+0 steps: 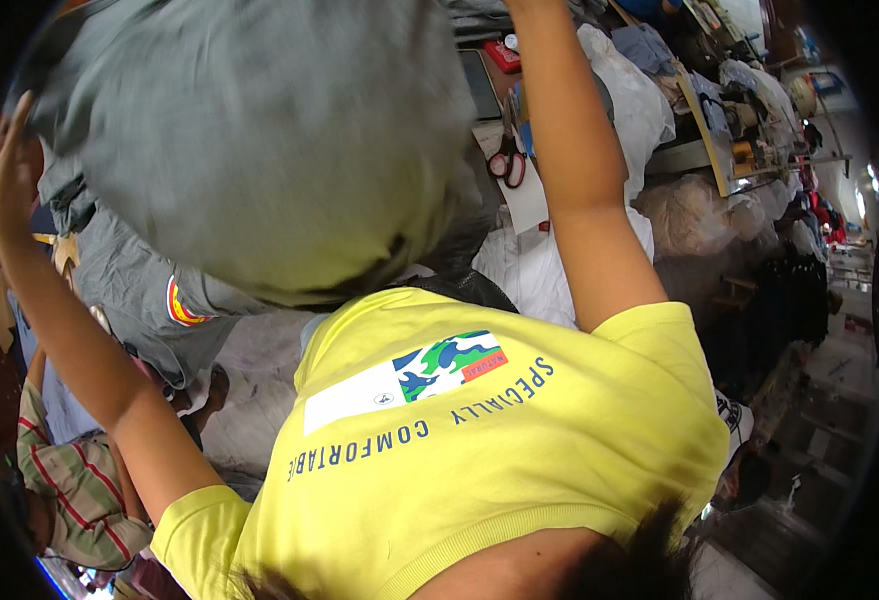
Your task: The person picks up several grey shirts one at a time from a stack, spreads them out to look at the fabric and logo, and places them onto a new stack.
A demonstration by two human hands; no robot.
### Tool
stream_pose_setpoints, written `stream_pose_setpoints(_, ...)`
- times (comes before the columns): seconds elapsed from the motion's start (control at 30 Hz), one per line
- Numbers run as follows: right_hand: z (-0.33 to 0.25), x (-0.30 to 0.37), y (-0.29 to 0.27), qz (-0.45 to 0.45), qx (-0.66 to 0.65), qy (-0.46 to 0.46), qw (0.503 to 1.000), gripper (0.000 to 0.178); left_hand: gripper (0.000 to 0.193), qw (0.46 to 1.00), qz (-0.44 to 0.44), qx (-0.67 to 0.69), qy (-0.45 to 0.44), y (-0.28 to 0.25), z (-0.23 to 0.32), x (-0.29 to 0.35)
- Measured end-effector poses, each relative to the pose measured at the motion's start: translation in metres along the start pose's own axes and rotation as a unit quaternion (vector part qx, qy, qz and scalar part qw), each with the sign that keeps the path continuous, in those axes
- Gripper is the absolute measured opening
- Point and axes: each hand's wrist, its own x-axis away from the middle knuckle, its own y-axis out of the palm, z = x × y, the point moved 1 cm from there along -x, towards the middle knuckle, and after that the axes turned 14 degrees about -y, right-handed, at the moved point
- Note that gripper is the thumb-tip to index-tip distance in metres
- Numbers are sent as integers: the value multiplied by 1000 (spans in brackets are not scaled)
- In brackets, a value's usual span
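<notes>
A large grey cloth (269,130) fills the upper middle of the head view. It billows up in front of my chest, smeared by motion. At its left edge is my left hand (9,165), raised with the fingers stretched out and somewhat blurred. No cloth shows gripped in it. My right arm (579,150) reaches up past the cloth's right side, and its hand lies beyond the upper edge. Below the billowing part hangs more grey fabric (124,265), bearing a red, yellow and white striped patch (181,305).
Right of the cloth, red-handled scissors (506,165) lie on white paper, near a dark flat tablet-like object (480,85) and a red box (502,56). White plastic bags (624,90) lie beyond my right arm. A person in a striped shirt (84,495) is at lower left.
</notes>
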Motion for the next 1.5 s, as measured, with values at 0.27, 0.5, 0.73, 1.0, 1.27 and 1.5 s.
stream_pose_setpoints(0.27,67,149,14,-31,25,141,989,34,38,974,6,23,-225,114,-89,151)
stream_pose_setpoints(0.5,66,272,57,-10,146,248,958,42,27,955,-213,-23,-205,203,1,271)
stream_pose_setpoints(0.73,57,226,106,-198,446,11,873,42,39,954,-95,-118,-258,220,17,298)
stream_pose_setpoints(1.0,71,223,104,-222,314,43,922,12,39,861,80,-19,-501,235,-14,323)
stream_pose_setpoints(1.27,56,247,84,-72,149,178,970,10,22,900,102,-85,-414,223,-10,312)
stream_pose_setpoints(1.5,61,243,109,-142,193,302,923,26,17,910,-86,174,-366,281,27,241)
